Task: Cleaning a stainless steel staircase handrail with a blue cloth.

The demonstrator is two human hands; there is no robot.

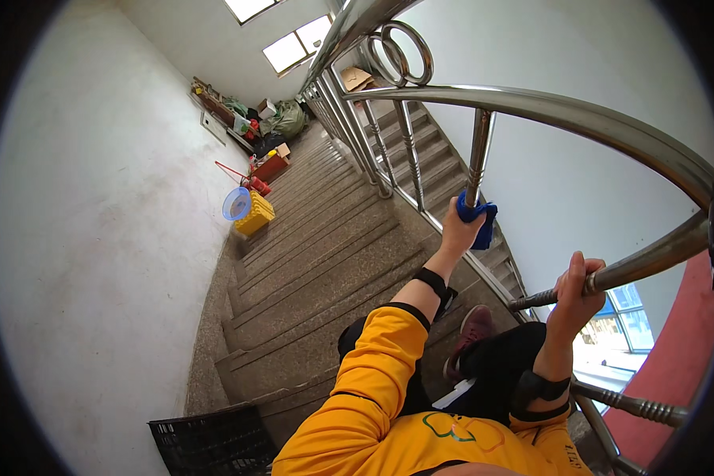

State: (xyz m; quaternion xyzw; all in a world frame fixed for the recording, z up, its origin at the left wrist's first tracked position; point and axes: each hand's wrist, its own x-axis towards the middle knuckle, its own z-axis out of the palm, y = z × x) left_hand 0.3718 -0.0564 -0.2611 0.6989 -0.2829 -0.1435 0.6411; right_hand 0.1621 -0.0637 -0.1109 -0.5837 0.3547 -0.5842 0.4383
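My left hand [461,230] reaches out to a steel baluster [480,155] of the stair railing. Its fingers close on a blue cloth [484,220] that is wrapped around the lower part of that post. Farther right, my right hand [577,289] grips another steel baluster [635,262] directly, with its fingers curled around the metal. Above both hands curves the shiny steel handrail [579,111], with a pair of steel rings [407,54] set into the railing at its far end.
Stone steps [317,270] run down toward the upper left. A yellow crate [255,214] with a blue basin [236,204] stands by the white wall. Bags and clutter [282,123] fill the landing. A black crate [214,444] lies at lower left. Another flight [440,159] shows beyond the railing.
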